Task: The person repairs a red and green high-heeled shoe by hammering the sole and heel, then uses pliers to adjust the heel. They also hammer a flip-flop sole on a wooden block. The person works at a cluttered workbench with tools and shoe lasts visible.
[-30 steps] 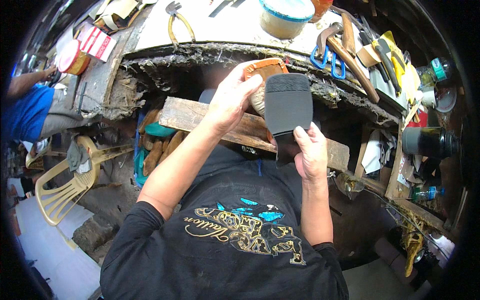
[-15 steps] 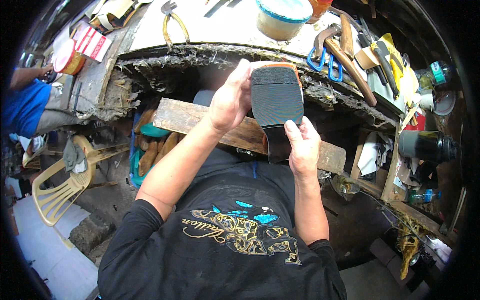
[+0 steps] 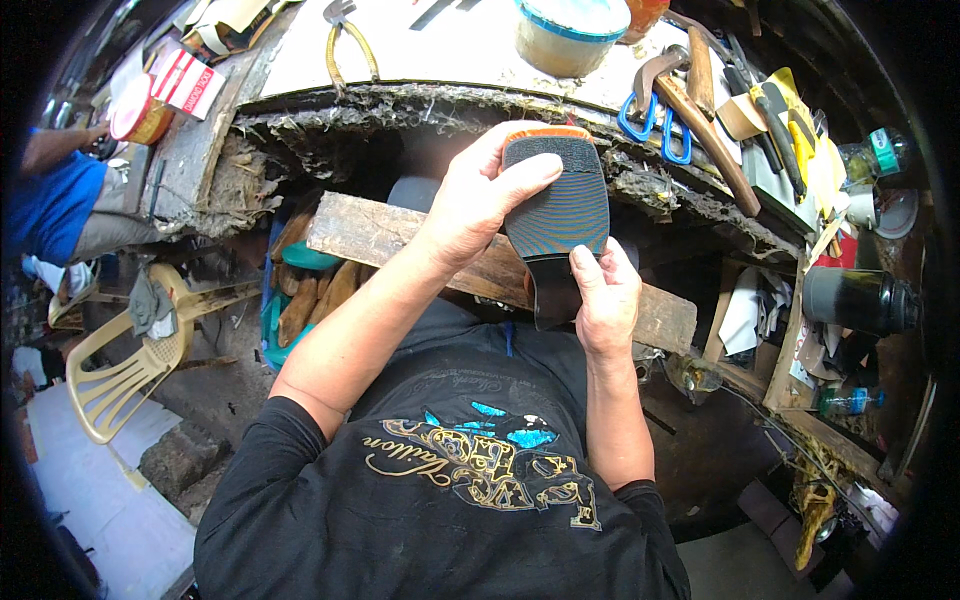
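Between both hands, in front of my chest, is a black shoe sole (image 3: 560, 205) with a finely ribbed face, a rougher band near its far end and an orange rim showing at the top. My left hand (image 3: 487, 190) grips its far left side, thumb lying across the ribbed face and fingers hidden behind. At the narrower, smooth near part, my right hand (image 3: 607, 297) pinches the right edge with the thumb on top. What lies on the underside is hidden.
A worn wooden plank (image 3: 400, 235) crosses beneath my hands. On the bench beyond are pincers (image 3: 349, 45), a lidded tub (image 3: 570, 45), a hammer (image 3: 705, 135) and blue-handled scissors (image 3: 675, 137). A plastic chair (image 3: 130, 365) stands left; another person's arm (image 3: 62, 155) is farther left.
My left thumb has come down from beside the sole onto its ribbed face. The right hand keeps nearly the same hold.
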A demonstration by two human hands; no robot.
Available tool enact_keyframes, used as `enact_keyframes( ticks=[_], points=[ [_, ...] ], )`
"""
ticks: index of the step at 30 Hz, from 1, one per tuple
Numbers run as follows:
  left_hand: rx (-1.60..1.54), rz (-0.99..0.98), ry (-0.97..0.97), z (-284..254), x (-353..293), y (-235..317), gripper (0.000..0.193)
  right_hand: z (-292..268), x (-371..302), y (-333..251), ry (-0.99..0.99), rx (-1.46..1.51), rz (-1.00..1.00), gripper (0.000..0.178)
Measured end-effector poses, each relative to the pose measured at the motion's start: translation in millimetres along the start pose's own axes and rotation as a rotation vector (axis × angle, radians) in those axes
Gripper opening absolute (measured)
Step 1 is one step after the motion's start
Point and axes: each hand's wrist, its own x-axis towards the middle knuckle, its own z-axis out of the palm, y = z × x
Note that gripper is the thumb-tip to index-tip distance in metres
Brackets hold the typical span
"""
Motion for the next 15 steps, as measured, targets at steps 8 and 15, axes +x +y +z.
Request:
enact_keyframes(
  ticks=[8,15],
  points=[
    [0.031,-0.016,0.029,2.0,-1.5,0.4,0.039,-2.5,0.3,2.6,0.002,-0.011,-0.009,0.022],
    [0.05,0.012,0.043,5.3,-2.6,1.9,0.034,-6.0,0.8,3.7,-0.024,0.017,-0.01,0.022]
  ],
)
